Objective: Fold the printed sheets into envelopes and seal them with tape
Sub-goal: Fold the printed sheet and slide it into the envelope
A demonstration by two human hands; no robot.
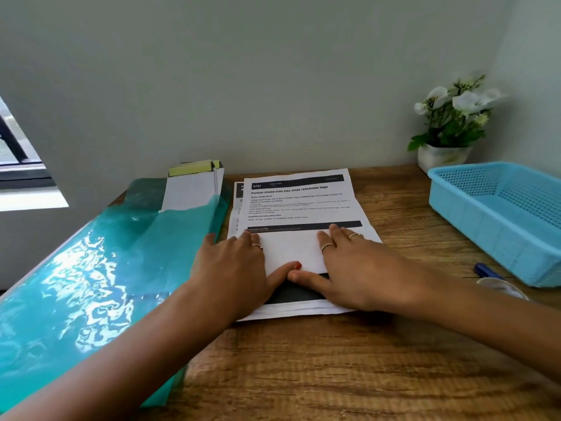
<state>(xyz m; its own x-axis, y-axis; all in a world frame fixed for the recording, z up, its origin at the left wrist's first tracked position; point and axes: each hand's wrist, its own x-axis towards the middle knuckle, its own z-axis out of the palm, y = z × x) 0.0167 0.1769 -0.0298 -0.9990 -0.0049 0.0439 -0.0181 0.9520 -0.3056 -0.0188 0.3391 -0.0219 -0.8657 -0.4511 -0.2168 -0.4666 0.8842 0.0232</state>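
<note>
The top printed sheet [299, 205] lies on a small stack of papers [238, 208] in the middle of the wooden desk [334, 360], its near edge folded up over the lower half. Both hands press that flap flat: the left hand [239, 268] and the right hand [355, 268] lie palm down with fingers straight, gripping nothing, thumbs nearly touching. A glossy teal package [91, 284] sits just left of the stack. To the right stand a blue basket [501, 214] and a potted white-flowered plant [452, 123].

Both flat hands [299, 268] on folded printed sheet [299, 205]
</note>
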